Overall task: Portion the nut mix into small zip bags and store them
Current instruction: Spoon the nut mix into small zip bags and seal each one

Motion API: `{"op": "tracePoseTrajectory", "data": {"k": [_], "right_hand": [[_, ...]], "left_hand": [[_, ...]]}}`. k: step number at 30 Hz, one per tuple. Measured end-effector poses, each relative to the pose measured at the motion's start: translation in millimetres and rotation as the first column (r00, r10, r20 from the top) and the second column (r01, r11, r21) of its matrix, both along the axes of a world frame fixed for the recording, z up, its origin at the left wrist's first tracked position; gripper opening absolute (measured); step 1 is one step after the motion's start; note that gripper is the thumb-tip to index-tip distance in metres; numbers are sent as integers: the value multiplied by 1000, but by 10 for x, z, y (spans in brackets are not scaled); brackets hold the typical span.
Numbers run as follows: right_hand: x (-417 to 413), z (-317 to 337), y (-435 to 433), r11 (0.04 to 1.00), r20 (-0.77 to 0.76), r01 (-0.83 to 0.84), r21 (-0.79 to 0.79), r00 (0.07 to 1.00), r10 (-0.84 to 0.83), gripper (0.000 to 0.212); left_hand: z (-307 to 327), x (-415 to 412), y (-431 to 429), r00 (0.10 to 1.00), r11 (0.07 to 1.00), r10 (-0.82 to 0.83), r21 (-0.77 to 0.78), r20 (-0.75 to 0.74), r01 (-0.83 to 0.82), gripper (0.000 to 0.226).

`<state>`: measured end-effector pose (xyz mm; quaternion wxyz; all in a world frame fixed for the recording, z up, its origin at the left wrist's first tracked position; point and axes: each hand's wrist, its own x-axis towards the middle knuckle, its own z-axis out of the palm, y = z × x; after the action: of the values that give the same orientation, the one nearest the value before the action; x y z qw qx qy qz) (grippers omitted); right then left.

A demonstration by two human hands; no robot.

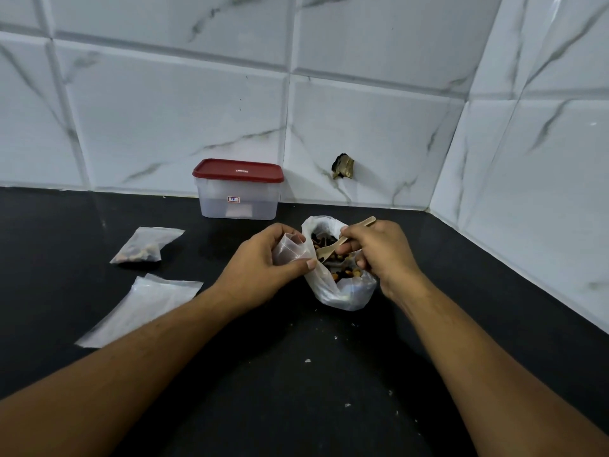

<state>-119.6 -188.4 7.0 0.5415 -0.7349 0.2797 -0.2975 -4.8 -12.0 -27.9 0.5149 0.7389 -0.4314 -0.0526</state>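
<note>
Nut mix (346, 274) sits in an open white plastic bag (342, 298), mid-counter (296, 374). I log the left hand (260, 262) pinching a small zip bag (290, 250) by its mouth, against the big bag's rim. Right hand (379, 252) grips a wooden spoon (326, 252), bowl in the mix. Left: one filled zip bag (141, 249), flat empty bags (145, 305). Behind: red-lidded container (239, 189).

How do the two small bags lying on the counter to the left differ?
The farther zip bag holds nuts and bulges; the nearer zip bag looks empty and lies flat. The farther one looks smaller, the nearer larger. Both are clear plastic, lying on the black counter.
</note>
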Motion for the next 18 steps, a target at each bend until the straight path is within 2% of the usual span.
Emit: {"op": "tracePoseTrajectory", "data": {"k": [6, 13, 18], "right_hand": [[-20, 39, -49, 965, 58, 16, 263, 998, -33, 12], [-11, 20, -101, 942, 56, 4, 336, 998, -24, 11], [-22, 22, -162, 925, 124, 35, 379, 988, -89, 9]], "left_hand": [[20, -1, 5, 999, 1000, -22, -2, -39, 22, 36], [16, 2, -9, 999, 1000, -22, 0, -35, 22, 37], [17, -8, -7, 999, 1000, -8, 4, -40, 8, 39]]}}
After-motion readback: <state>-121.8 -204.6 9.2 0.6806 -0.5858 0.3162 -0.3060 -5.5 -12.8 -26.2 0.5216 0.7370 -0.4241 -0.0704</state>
